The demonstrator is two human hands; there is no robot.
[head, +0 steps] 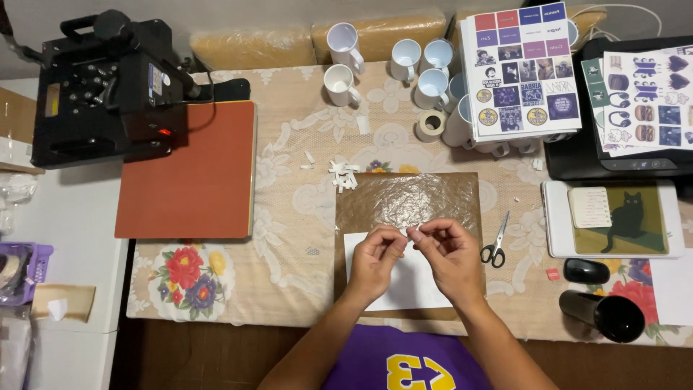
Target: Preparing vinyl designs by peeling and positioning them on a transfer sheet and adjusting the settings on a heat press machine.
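Note:
My left hand (375, 260) and my right hand (447, 256) meet above a white sheet of paper (415, 285) that lies on a brown baking sheet (408, 198). Between the fingertips of both hands is a small white strip of tape (408, 230). Several more small white tape strips (343, 175) lie on the tablecloth just beyond the brown sheet. A tape roll (432, 124) stands further back near the mugs.
Scissors (495, 245) lie right of the brown sheet. A heat press (108, 87) with its red pad (189, 173) is at left. White mugs (404, 65), printed sticker sheets (521, 68), a printer (635, 152), a tablet (613, 219), a mouse (586, 271) and a black mug (603, 314) are around.

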